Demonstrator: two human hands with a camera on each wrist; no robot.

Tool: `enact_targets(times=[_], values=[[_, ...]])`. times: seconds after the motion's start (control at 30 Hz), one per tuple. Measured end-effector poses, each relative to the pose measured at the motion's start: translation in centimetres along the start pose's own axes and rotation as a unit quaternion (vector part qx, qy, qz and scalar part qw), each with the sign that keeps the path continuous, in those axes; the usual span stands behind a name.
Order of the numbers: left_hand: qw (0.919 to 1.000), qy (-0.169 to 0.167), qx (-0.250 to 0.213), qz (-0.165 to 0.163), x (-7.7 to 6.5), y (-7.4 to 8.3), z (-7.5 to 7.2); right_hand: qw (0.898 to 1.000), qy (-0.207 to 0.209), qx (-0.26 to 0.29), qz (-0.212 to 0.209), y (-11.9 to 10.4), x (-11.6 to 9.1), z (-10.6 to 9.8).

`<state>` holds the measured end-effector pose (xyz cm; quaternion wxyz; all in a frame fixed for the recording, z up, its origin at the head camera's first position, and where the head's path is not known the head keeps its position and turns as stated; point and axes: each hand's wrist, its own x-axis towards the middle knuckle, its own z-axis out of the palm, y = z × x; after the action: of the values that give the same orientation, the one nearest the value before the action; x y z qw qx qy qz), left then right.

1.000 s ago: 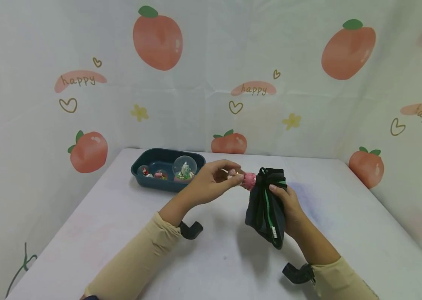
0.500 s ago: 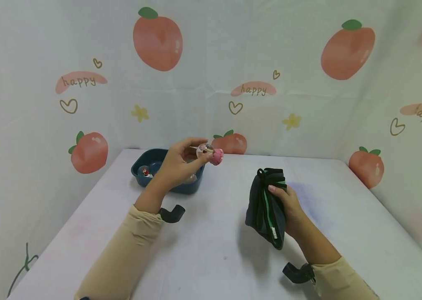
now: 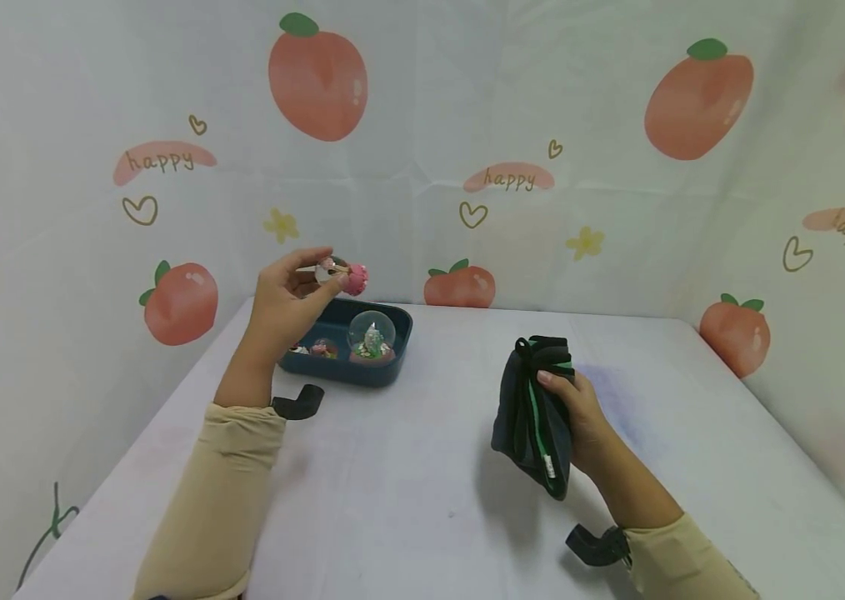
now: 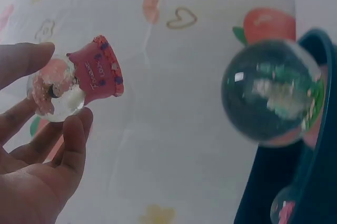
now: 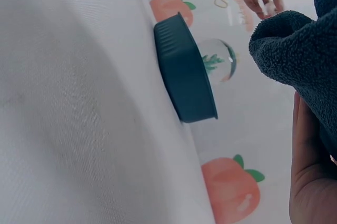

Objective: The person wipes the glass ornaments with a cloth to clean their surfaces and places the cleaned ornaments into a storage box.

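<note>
My left hand (image 3: pixel 278 304) pinches a small snow globe (image 3: pixel 356 280) by its clear ball, raised above the back of the tray. Its pink base (image 4: pixel 98 70) points away from the fingers, and the globe lies tilted on its side. My right hand (image 3: pixel 582 421) grips a folded dark terry towel (image 3: pixel 531 429) with green edging, held up over the table. In the right wrist view the towel (image 5: pixel 310 50) covers part of that hand. Below the left hand stands a dark teal tray (image 3: pixel 362 375), holding a larger snow globe (image 3: pixel 371 333) and smaller ones.
A small globe (image 3: pixel 324 348) sits at the front of the tray; another beside it is partly hidden by the left wrist. The white table (image 3: pixel 392 500) meets a fruit-printed curtain (image 3: pixel 587 92) at the back. A green cord (image 3: pixel 55 525) hangs at the far left.
My left hand has carried the small snow globe leftward and up, away from the towel to above the tray. The right hand and towel have stayed in place.
</note>
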<state>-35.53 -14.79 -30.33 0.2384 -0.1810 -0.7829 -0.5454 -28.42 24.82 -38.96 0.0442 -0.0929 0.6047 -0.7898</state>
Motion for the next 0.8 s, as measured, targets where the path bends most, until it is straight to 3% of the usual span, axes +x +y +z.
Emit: enact_targets(times=[0.13,0.37,0.8], values=[[0.9985,0.025,0.038,-0.03,-0.1,-1.0,-1.2,1.0,-0.005,-0.001,0.003,0.0,0.0,0.0],[0.9898,0.029,0.118,-0.075,-0.3,-3.6,-2.0,1.0,-0.011,0.005,0.009,0.3,0.0,-0.2],[0.9841,0.012,0.155,-0.086,-0.3,-7.1,-2.1,1.0,-0.011,-0.023,0.012,0.3,0.2,0.0]])
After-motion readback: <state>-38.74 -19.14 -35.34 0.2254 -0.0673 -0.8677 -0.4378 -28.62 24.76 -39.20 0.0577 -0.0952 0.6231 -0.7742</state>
